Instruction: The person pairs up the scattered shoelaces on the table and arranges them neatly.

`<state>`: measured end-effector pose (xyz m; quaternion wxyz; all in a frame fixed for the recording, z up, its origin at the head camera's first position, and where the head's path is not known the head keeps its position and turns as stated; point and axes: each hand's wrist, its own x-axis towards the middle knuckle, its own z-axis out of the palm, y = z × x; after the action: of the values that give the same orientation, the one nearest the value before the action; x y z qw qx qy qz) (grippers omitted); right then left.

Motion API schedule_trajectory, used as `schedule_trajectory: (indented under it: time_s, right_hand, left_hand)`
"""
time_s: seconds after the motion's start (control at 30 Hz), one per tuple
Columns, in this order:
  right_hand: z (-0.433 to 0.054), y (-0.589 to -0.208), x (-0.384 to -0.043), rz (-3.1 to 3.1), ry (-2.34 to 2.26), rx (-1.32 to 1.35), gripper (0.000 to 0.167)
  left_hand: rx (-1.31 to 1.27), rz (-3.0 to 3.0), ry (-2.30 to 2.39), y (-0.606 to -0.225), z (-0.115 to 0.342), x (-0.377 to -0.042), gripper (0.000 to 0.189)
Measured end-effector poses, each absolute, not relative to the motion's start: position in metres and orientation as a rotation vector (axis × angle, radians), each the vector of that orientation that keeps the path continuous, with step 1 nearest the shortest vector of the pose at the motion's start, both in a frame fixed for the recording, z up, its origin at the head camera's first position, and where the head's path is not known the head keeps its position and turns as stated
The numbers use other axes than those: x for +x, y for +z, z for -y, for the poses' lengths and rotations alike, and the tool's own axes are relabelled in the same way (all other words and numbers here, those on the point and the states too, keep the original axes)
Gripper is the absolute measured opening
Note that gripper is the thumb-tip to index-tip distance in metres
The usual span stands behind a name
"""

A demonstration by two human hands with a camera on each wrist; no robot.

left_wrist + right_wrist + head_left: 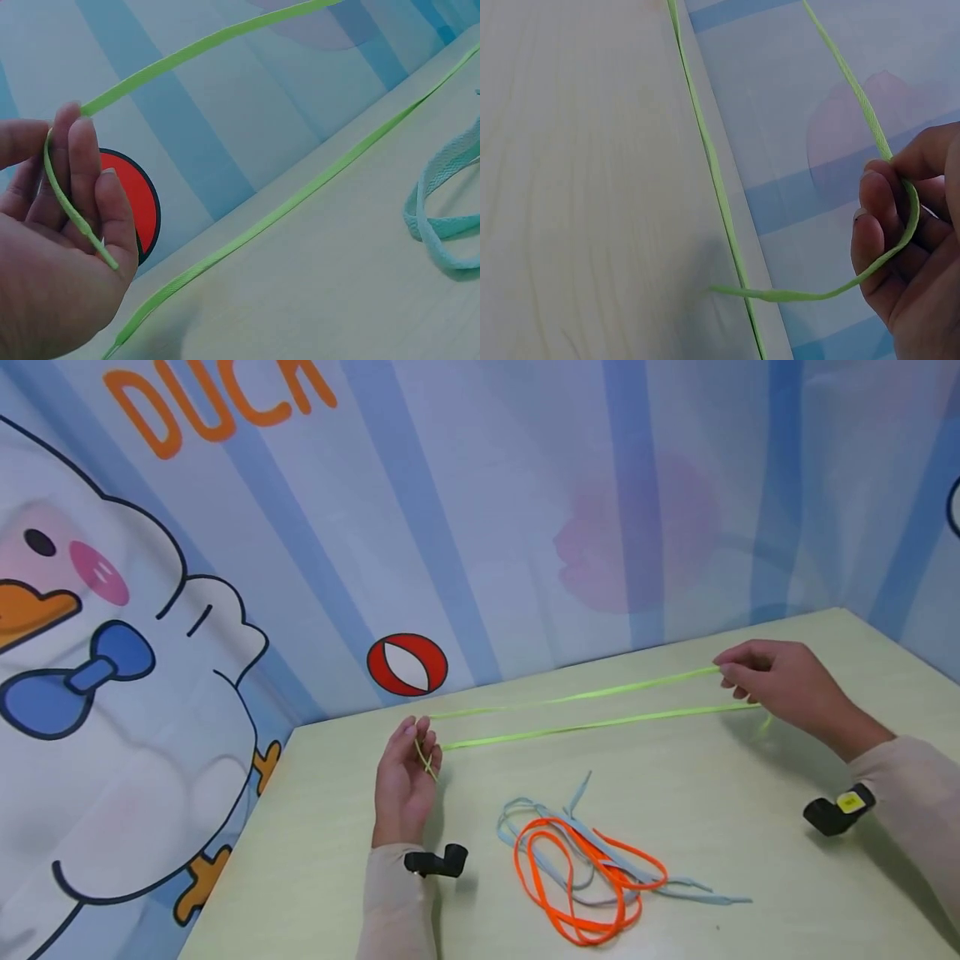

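Observation:
A flat lime-green shoelace (615,692) runs nearly straight between the two hands above the table. My left hand (407,777) pinches it near one end, and a short tail hangs across the palm in the left wrist view. On the other side my right hand (787,685) pinches the lace between thumb and fingertips; its loose end (802,295) curves down past the fingers. A second lime-green strand (585,727) stretches below the first, close to the tabletop. Whether both strands belong to one lace I cannot tell.
An orange shoelace (573,935) lies loosely coiled on the pale wooden table (315,868), tangled with a light blue-grey shoelace (705,897). A printed backdrop (510,527) with stripes and a cartoon duck stands along the table's back edge.

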<state>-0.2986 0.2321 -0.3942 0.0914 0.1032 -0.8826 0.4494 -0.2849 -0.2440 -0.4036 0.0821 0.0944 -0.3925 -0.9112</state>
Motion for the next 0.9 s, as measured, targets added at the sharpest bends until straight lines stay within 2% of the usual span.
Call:
schedule_trajectory:
  time_s: [0.53, 0.9]
  right_hand:
    - [-0.237, -0.399, -0.299, 2.640, 1.313, 0.231, 0.043]
    - [-0.245, -0.404, -0.304, 2.705, 1.210, 0.202, 0.040]
  left_hand:
    - [0.331, 1.147, -2.800, -0.406, 0.250, -0.283, 0.036]
    - [0.345, 1.088, -2.827, -0.411, 0.253, -0.285, 0.042]
